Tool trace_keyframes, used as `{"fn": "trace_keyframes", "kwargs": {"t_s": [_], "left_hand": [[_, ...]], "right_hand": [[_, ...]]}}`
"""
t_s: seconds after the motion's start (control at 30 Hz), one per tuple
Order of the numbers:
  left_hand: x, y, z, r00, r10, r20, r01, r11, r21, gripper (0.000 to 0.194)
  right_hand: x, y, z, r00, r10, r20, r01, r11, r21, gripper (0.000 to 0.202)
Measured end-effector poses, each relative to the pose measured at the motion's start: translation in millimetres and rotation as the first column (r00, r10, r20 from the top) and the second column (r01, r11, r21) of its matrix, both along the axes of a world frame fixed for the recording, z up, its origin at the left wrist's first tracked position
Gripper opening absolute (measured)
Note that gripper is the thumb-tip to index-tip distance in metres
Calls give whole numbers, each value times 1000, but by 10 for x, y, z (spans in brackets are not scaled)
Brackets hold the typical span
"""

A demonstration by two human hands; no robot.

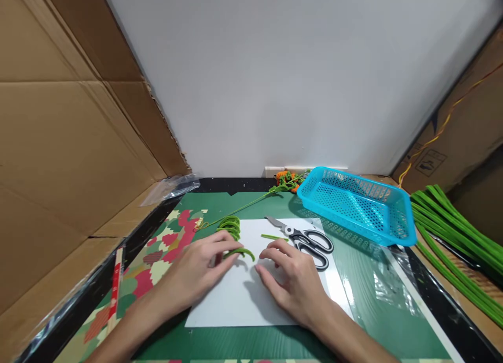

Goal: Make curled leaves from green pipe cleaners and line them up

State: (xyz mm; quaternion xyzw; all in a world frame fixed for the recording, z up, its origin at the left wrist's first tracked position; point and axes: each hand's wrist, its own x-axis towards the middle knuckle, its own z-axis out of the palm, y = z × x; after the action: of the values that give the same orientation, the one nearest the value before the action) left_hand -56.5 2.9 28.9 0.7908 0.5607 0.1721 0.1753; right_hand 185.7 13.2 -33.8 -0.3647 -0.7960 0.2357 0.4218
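Note:
A curved green fuzzy stem is pinched between the thumb and fingers of my left hand, over a white sheet. Just right of the stem's tip, my right hand hovers with its fingers curved and apart, holding nothing. Several bent green pieces lie together behind my left hand. A short straight green piece rests on the sheet beyond my right hand. Beside it are scissors with black and grey handles, lying partly opened.
A blue perforated basket stands at the back right. Orange flowers on a green stem lie behind the sheet. Long green stems are at the far right. Cardboard rises on the left, and a red-and-white strip lies near it.

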Motion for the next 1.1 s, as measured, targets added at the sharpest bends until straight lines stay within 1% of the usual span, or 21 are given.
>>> {"fn": "trace_keyframes", "kwargs": {"t_s": [0.1,0.17,0.3,0.4,0.57,0.67,0.83,0.97,1.1], "left_hand": [[-256,-92,-81,990,125,-70,-113,982,152,30],[-363,-134,-150,979,149,-138,-117,970,213,29],[-413,-179,-257,971,129,-202,-71,960,270,28],[-397,-184,-317,960,155,-234,-69,938,340,28],[-363,-175,-386,952,214,-219,-129,929,345,27],[-363,-178,-397,956,238,-172,-170,926,336,27],[-395,-179,-382,974,220,-61,-183,912,366,28],[-376,-163,-374,979,199,-33,-173,913,370,20],[-347,-147,-387,978,208,-33,-183,915,360,20]], "right_hand": [[-6,28,3,1000,-8,-9,8,1000,-27,13],[-10,48,1,1000,-3,2,3,1000,-23,14],[-11,59,-1,1000,-1,27,1,1000,-17,15],[-13,44,-5,999,5,43,-4,1000,-12,16],[-20,31,-10,995,2,102,-3,1000,13,15],[-18,36,-3,992,5,129,-7,1000,16,15],[-12,30,20,987,13,160,-14,1000,4,16],[-14,23,26,981,24,192,-24,1000,-1,16],[-19,17,19,973,35,229,-40,999,15,14]]}}
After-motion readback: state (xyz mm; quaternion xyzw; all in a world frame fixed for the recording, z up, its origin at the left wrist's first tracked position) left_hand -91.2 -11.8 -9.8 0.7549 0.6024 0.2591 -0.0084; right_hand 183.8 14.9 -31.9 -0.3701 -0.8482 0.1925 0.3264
